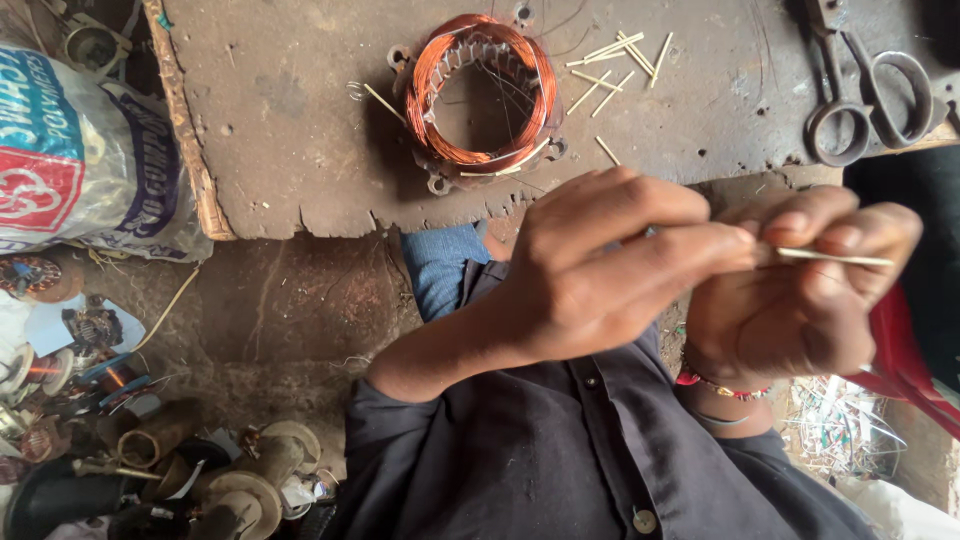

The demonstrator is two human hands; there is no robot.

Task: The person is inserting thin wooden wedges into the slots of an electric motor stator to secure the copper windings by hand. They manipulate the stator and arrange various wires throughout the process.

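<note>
In the head view, a thin pale sliver [835, 258] is pinched between the fingers of the left hand [600, 270] and right hand [800, 300], held below the workboard's [300, 130] near edge, where a copper-wound stator [480, 95] is set beside loose sticks [615, 65] and scissors [865, 95].

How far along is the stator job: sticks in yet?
Done: the copper coils sit wound in the stator on the board, and a few sticks already poke from its rim. In hand: both hands, left hand and right hand, pinch one thin stick between the fingers. Left: loose sticks lie beside the stator, unused. The scissors lie untouched.
</note>
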